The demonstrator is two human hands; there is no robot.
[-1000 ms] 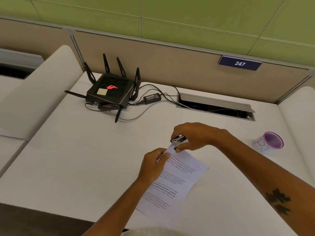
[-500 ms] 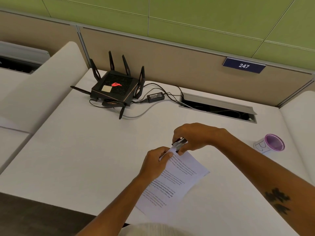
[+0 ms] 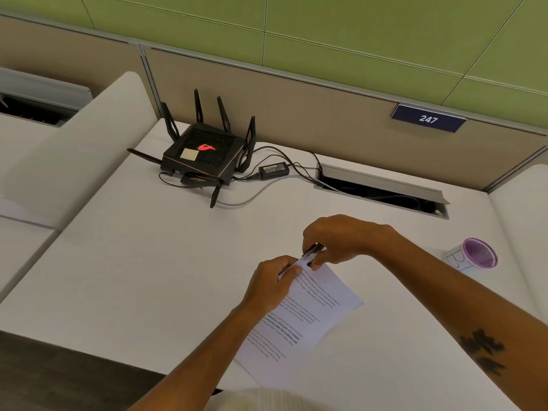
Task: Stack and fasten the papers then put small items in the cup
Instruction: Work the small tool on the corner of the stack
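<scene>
A stack of printed white papers lies tilted on the white desk. My left hand pinches the papers at their top corner. My right hand is closed on a small black and silver binder clip, pressed onto that same corner. A clear cup with a purple rim and black lettering stands to the right, well apart from both hands. The clip's jaws are partly hidden by my fingers.
A black router with several antennas sits at the back left, with a power adapter and cables running into an open cable slot. A beige partition with a "247" sign bounds the desk's back.
Both hands stay on the papers' top corner; the right hand has pressed the clip lower onto it. The view has shifted slightly, so the desk items appear further right.
</scene>
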